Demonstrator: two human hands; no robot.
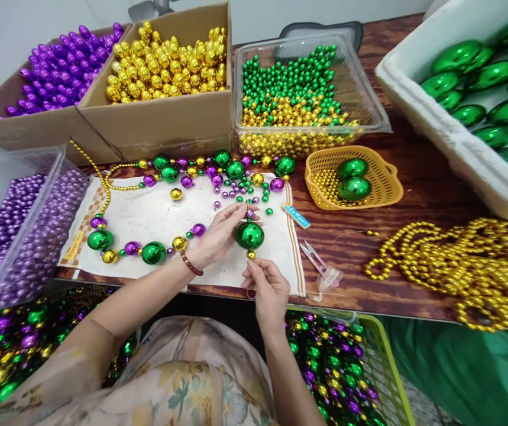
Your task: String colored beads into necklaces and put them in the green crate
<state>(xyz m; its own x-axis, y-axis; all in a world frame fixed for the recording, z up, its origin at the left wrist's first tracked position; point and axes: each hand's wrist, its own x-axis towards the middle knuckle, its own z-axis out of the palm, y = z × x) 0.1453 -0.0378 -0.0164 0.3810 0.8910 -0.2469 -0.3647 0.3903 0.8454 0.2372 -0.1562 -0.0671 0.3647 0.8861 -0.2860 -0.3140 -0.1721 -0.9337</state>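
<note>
Between my hands hangs a large shiny green bead (pixel 249 236), with a small purple bead (pixel 249 214) above it and a small gold bead (pixel 251 255) below. My left hand (pixel 217 238), a beaded bracelet on its wrist, is closed at the upper end of this strand by the purple bead. Fingertips of my right hand (pixel 271 291) pinch just under the gold bead, where a thin thread loops down. Around them on a white towel (pixel 147 216) lies a bead necklace (pixel 153 252) in green, purple and gold. Loose small beads (pixel 231 193) are scattered above my left hand.
Behind the towel stand boxes of purple beads (pixel 65 68) and gold beads (pixel 167 62), and a clear plastic bin (pixel 311 127). Rightward are an orange basket (pixel 384 192), thread snips (pixel 313 255), gold bead strands (pixel 471 266) and a foam box (pixel 435 130). A green crate (pixel 387 355) sits below.
</note>
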